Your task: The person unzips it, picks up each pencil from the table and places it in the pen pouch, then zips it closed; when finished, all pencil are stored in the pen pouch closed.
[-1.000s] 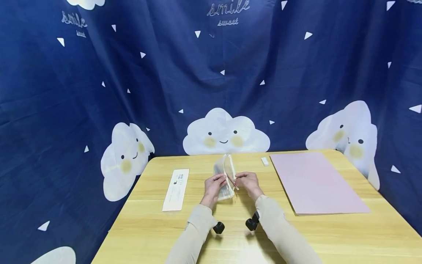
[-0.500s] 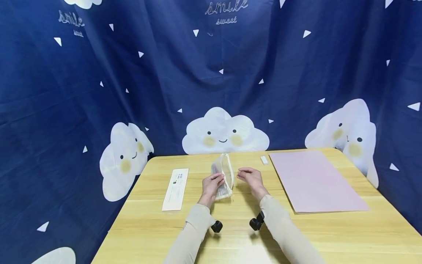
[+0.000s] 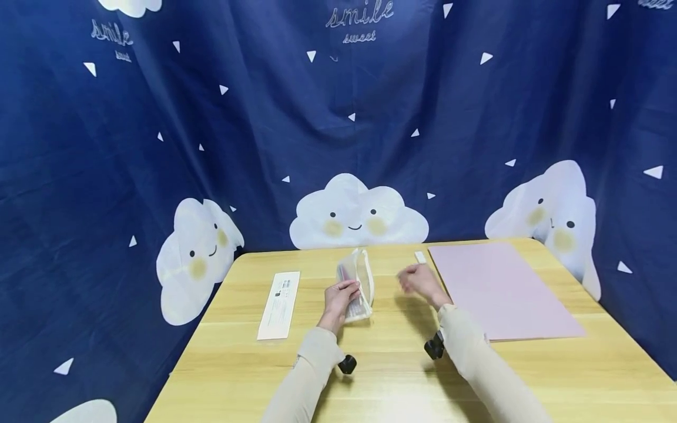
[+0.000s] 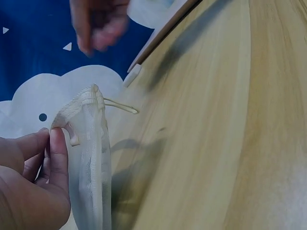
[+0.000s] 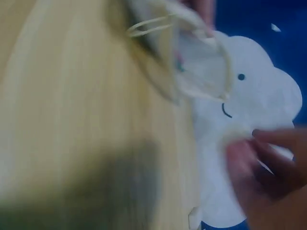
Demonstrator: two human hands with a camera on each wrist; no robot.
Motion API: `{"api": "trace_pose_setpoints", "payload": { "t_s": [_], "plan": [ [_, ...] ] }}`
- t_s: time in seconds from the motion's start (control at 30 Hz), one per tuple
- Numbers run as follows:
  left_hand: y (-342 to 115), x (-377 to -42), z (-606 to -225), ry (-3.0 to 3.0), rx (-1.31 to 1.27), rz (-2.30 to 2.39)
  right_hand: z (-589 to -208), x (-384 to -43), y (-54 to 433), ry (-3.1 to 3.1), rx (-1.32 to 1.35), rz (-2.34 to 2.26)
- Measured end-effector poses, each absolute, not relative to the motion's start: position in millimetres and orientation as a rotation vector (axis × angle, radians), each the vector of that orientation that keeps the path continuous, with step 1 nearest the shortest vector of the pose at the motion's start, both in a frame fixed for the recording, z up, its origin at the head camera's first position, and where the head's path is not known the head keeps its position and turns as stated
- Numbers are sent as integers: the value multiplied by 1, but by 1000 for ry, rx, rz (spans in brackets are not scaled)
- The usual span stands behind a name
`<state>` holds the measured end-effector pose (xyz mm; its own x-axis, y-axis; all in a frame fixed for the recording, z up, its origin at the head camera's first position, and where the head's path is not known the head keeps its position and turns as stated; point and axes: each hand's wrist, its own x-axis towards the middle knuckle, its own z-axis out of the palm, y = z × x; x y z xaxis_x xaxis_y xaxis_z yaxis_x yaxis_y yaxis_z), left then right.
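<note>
My left hand point(image 3: 340, 299) pinches the rim of a translucent zip pouch point(image 3: 364, 306), held upright with its mouth gaping to the right. Pinkish and dark slim things show through its wall, too unclear to name. A thin cord loop point(image 4: 122, 106) hangs from the pouch's end in the left wrist view. Apart from the pouch, to its right, my right hand point(image 3: 421, 283) is over the table with fingers loosely bent and nothing visibly held; it is blurred in the right wrist view. Just beyond that hand lies a small white block point(image 3: 420, 257), perhaps an eraser, partly hidden in the head view.
A large pink sheet or board point(image 3: 505, 294) lies on the right of the wooden table point(image 3: 370, 376). On the left is a long white printed card or packet point(image 3: 278, 305). A blue curtain point(image 3: 254, 117) with clouds hangs behind the table's back edge.
One second ago the right hand was at the pouch's mouth, beside a slim pencil-like stick; the stick no longer sticks out. The right hand has moved away rightward, toward the white block.
</note>
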<state>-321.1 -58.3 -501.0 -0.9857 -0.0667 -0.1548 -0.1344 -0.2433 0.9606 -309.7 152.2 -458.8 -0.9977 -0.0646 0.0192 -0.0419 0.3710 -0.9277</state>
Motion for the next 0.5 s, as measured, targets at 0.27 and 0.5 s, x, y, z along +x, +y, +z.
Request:
{"api": "trace_pose_setpoints", "payload": {
  "t_s": [0.27, 0.5],
  "plan": [
    [-57, -324, -497, 1903, -210, 2445, -475, -284, 116, 2665, -447, -1242],
    [-57, -320, -499, 1954, -181, 2401, -486, -286, 109, 2453, -552, -1329]
  ]
}}
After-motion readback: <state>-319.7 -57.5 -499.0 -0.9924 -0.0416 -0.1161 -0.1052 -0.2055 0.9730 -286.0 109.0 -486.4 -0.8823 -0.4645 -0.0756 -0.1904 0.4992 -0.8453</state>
